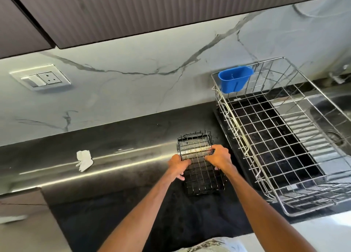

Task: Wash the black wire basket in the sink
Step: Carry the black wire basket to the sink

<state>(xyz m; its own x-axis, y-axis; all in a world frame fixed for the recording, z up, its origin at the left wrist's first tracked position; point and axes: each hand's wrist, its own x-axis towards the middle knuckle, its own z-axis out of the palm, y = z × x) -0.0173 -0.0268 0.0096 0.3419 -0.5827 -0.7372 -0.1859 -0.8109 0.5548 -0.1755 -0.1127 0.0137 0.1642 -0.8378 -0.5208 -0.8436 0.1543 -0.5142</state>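
Note:
A small black wire basket [197, 149] sits on the dark countertop [133, 137], roughly in the middle of the view. My left hand [178, 165] grips its left side, fingers curled round the wires. My right hand [218, 156] grips the right side the same way. The steel sink [334, 118] lies at the far right, partly hidden behind a large dish rack.
A big silver wire dish rack [281, 137] stands between the basket and the sink, with a blue plastic cup holder [234, 80] hung on its back corner. A crumpled white tissue [84, 159] lies on the counter to the left. A wall socket [40, 79] sits on the marble backsplash.

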